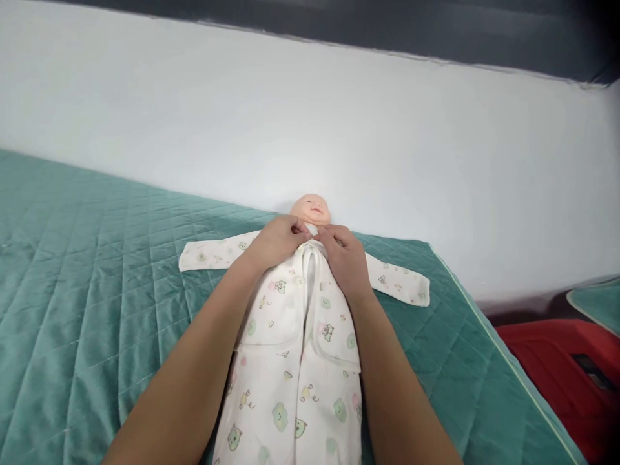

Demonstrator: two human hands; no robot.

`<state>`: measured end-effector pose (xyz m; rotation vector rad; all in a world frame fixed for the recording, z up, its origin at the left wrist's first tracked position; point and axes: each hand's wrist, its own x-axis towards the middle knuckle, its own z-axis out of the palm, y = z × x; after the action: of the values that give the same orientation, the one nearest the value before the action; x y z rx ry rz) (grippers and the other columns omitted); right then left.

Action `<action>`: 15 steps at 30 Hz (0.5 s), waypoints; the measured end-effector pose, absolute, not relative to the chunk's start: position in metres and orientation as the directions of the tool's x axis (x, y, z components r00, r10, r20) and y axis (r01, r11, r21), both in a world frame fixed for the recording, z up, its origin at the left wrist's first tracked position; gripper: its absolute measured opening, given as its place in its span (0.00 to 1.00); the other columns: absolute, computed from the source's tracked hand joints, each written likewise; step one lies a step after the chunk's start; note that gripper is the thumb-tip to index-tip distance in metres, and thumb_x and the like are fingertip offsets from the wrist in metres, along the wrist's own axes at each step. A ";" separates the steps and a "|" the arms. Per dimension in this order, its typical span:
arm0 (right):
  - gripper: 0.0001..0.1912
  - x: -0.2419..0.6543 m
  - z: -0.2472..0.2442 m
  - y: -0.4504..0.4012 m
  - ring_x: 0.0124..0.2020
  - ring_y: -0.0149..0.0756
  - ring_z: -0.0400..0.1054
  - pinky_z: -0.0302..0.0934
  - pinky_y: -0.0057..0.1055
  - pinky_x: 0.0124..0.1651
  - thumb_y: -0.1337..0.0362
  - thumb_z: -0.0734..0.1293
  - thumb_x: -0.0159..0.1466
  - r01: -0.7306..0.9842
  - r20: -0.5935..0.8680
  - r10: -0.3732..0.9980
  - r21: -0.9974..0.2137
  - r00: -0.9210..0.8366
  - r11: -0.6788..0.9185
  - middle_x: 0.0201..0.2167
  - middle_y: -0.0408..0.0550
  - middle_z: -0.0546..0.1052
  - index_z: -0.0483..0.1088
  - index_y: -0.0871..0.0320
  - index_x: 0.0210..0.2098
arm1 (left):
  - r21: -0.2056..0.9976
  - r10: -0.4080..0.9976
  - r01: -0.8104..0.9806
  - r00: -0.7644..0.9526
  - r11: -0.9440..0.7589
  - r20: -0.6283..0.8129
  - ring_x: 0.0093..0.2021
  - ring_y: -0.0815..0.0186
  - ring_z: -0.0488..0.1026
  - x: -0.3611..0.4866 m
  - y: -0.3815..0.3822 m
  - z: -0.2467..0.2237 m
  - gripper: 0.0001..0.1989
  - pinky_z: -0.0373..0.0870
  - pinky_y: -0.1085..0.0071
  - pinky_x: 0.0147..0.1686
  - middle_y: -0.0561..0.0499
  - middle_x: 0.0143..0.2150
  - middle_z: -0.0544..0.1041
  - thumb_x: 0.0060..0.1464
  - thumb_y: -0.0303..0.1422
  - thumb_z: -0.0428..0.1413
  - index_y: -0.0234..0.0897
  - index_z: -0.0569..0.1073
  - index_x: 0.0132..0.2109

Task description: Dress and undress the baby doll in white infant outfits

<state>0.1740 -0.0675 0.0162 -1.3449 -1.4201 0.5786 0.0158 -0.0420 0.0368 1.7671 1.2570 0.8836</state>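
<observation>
A baby doll (311,208) lies on its back, its head toward the wall. It wears a white baby jacket (276,307) with small animal prints, sleeves spread to both sides. Below the jacket's hem, white printed pants (271,413) run toward me. At the doll's neck my left hand (283,240) pinches one side of the jacket's collar. My right hand (345,255) pinches the collar from the other side, and the fingertips of both nearly meet. Beneath that point the jacket's front edges hang apart in a narrow gap.
A green quilted cover (97,290) lies under the doll, its piped edge running down on the right. Behind stands a white wall (290,116) with a dark band above. Beyond the right edge is a red plastic object (557,368), perhaps a chair.
</observation>
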 end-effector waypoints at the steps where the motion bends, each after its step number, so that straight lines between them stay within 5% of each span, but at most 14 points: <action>1: 0.12 0.174 0.016 -0.068 0.46 0.38 0.70 0.59 0.36 0.52 0.57 0.65 0.63 0.414 0.348 0.920 -0.875 0.180 0.250 0.41 0.44 0.79 0.76 0.54 0.29 | 0.892 0.954 0.405 0.286 -0.203 0.088 0.35 0.65 0.72 0.015 -0.043 0.038 0.07 0.64 0.70 0.36 0.51 0.36 0.78 0.54 0.35 0.56 0.37 0.74 0.36; 9: 0.13 0.173 0.017 -0.068 0.45 0.38 0.70 0.59 0.36 0.52 0.57 0.64 0.63 0.432 0.348 0.921 -0.868 0.178 0.244 0.40 0.44 0.79 0.74 0.54 0.26 | 0.837 0.914 0.466 0.394 -0.288 0.095 0.33 0.66 0.70 0.010 -0.045 0.043 0.08 0.61 0.70 0.32 0.51 0.35 0.76 0.56 0.38 0.55 0.38 0.72 0.33; 15: 0.13 0.171 0.017 -0.070 0.43 0.38 0.70 0.60 0.35 0.49 0.56 0.64 0.63 0.427 0.346 0.912 -0.875 0.222 0.228 0.40 0.44 0.79 0.73 0.55 0.26 | 0.835 0.943 0.474 0.297 -0.280 0.148 0.34 0.64 0.70 0.017 -0.039 0.034 0.10 0.62 0.68 0.34 0.51 0.34 0.76 0.58 0.38 0.53 0.38 0.68 0.31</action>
<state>0.1713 -0.0699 0.0168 -1.3802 -1.3859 0.5491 0.0172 -0.0390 0.0343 1.8815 1.2658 0.8717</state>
